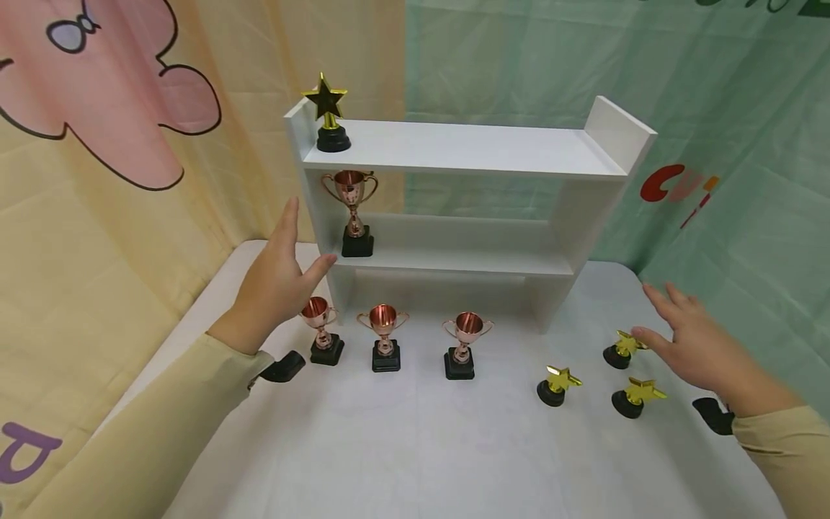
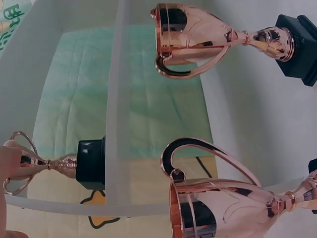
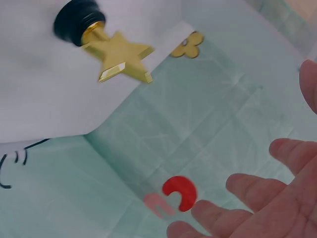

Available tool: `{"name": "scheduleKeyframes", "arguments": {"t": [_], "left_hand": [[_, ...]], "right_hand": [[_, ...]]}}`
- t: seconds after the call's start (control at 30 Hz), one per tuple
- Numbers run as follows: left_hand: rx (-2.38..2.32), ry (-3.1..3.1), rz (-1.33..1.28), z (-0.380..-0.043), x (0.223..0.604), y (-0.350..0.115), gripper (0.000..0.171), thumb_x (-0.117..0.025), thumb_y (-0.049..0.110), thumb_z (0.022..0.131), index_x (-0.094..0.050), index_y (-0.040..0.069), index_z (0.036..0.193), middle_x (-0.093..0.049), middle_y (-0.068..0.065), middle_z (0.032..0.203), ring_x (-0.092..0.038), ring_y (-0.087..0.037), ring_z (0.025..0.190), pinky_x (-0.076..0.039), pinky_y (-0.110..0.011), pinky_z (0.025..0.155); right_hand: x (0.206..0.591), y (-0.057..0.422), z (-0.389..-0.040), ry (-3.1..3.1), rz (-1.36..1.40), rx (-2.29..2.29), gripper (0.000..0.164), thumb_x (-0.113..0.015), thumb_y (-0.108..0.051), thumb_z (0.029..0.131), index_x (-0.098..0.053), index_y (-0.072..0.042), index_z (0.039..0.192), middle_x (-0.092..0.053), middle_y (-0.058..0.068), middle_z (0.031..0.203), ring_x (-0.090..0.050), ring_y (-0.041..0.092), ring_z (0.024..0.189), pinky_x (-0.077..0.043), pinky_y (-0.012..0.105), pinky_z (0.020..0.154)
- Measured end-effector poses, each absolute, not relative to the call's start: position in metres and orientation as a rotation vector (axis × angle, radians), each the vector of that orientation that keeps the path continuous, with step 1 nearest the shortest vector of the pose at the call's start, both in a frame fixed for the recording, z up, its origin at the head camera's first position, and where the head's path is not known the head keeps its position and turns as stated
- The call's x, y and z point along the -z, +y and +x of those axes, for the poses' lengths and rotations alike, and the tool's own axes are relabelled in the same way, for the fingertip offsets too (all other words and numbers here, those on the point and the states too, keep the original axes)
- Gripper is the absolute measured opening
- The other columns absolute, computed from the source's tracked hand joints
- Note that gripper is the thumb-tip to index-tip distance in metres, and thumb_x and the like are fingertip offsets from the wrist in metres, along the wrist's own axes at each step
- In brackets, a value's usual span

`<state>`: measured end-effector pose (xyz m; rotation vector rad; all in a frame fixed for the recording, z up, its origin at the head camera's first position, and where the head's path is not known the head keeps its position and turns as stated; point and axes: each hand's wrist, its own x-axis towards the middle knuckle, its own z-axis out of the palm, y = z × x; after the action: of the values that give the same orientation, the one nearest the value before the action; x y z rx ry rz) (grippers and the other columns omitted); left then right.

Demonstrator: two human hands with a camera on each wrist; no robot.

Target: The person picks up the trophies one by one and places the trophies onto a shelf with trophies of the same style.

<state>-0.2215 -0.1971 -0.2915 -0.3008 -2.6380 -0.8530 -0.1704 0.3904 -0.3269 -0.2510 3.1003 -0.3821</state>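
Curtains (image 1: 746, 144) wrap your white table (image 1: 415, 447); front-right of the white shelf (image 1: 454, 148), three gold stars (image 1: 640, 391) stand near your right hand (image 1: 697, 346), fingers spread, empty; a low palm could topple them; before the shelf stand three copper cups (image 1: 383, 317); at its left edge, your left hand (image 1: 275, 277) holds nothing, fingers extended; a careless sweep could tip the leftmost cup (image 1: 315, 310) or the shelf's mid-tier cup (image 1: 350, 191).
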Motion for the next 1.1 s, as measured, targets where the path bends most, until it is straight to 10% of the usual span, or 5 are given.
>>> {"name": "scheduleKeyframes", "arguments": {"t": [0.5,1.1], "left_hand": [[1.168,-2.507,-0.473,-0.260,0.289,-0.201,0.095,-0.060,0.015,0.107,0.006,0.048,0.166,-0.021,-0.006,0.176,-0.047,-0.052,0.146,-0.049,-0.066,0.105],[1.126,-2.493,-0.455,-0.276,0.300,-0.194,0.082,-0.051,0.011,0.109,0.000,0.036,0.169,-0.037,-0.019,0.168,-0.045,-0.044,0.149,-0.043,-0.062,0.114]], "right_hand": [[0.330,0.429,-0.185,3.024,-0.245,0.361,0.077,-0.050,-0.038,0.112,-0.010,-0.006,0.169,-0.006,0.045,0.165,-0.026,0.074,0.139,-0.032,0.082,0.101],[0.357,0.439,-0.186,2.979,-0.236,0.358,0.072,-0.059,-0.036,0.108,-0.028,-0.008,0.166,-0.041,0.043,0.153,-0.046,0.066,0.133,-0.052,0.068,0.091]]}}
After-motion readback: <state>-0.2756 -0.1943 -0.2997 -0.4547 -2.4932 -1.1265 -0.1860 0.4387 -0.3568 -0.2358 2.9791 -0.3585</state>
